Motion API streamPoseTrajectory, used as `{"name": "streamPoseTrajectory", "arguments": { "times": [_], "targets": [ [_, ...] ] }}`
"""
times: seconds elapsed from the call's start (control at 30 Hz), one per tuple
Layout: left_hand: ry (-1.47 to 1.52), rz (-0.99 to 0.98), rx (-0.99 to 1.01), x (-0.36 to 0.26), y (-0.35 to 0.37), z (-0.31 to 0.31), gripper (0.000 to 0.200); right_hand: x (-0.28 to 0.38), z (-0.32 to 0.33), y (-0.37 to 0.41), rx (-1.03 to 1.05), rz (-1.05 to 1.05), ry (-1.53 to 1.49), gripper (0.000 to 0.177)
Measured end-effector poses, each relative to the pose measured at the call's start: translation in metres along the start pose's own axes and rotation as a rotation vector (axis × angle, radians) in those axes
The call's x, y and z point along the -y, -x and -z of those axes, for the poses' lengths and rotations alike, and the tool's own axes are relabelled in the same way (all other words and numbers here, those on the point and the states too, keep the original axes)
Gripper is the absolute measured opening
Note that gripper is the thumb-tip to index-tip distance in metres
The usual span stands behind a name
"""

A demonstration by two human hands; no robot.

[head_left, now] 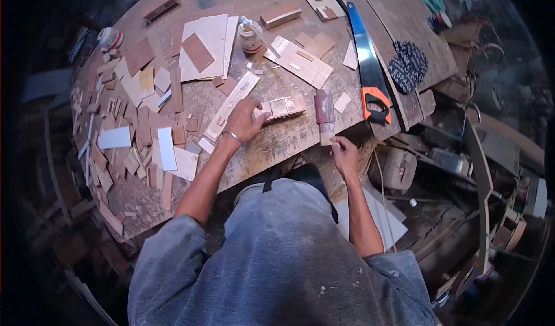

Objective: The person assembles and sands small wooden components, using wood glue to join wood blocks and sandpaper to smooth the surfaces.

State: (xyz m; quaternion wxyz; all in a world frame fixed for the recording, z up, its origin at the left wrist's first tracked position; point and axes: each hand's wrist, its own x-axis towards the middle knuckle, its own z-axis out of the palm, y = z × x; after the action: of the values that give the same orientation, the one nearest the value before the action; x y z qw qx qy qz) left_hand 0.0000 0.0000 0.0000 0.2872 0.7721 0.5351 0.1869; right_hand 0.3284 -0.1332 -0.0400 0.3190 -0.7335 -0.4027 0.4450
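My left hand (245, 119) grips the left end of a small wooden assembly (283, 107) with a framed, window-like top, resting on the workbench. Part of that end is hidden by my fingers. At the bench's front edge my right hand (345, 154) is closed in a pinch. Its fingertips are beside the pale lower end of a flat wooden stick (327, 136), and whatever they hold is too small to make out. Around the stick's upper part lies a reddish-brown sandpaper wrap (324, 106). A long pale wood strip (232, 106) lies just behind my left hand.
A handsaw (365, 54) with an orange handle lies at the right, beside a dark patterned cloth (408, 67). An open glue jar (250, 37) with a brush stands behind. Wood offcuts (139, 95) cover the workbench's (243, 164) left side. Thin boards (205, 43) are stacked farther back.
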Motion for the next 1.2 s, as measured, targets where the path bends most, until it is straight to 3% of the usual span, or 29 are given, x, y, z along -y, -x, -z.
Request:
{"name": "streamPoseTrajectory", "arguments": {
  "times": [0.1,0.3,0.53,0.63,0.8,0.9,1.03,1.2],
  "targets": [
    [-0.083,-0.101,0.124,-0.013,-0.036,-0.016,0.044,0.021,-0.004,-0.008,-0.135,0.106,0.121,0.020],
    [-0.338,-0.200,0.310,-0.027,-0.045,-0.064,0.039,0.002,-0.022,0.008,-0.190,0.048,0.012,0.019],
    [-0.178,-0.039,0.231,-0.032,-0.055,-0.060,0.023,0.006,0.009,0.007,-0.154,-0.040,-0.119,0.016],
    [0.185,0.051,0.239,-0.039,-0.058,-0.024,0.031,0.037,0.020,-0.001,-0.105,-0.086,-0.272,0.017],
    [1.243,0.351,0.358,-0.059,-0.045,0.050,0.027,0.106,0.022,-0.023,0.026,-0.002,-0.589,0.022],
    [1.757,0.208,0.280,-0.059,-0.030,0.067,0.035,0.157,0.016,-0.024,0.133,0.081,-0.694,0.026],
    [2.124,0.265,0.092,-0.071,-0.009,0.074,0.043,0.209,0.004,-0.017,0.276,0.174,-0.638,0.030],
    [2.276,0.137,0.098,-0.083,0.004,0.066,0.058,0.242,-0.016,-0.001,0.416,0.174,-0.668,0.030]
  ]
}}
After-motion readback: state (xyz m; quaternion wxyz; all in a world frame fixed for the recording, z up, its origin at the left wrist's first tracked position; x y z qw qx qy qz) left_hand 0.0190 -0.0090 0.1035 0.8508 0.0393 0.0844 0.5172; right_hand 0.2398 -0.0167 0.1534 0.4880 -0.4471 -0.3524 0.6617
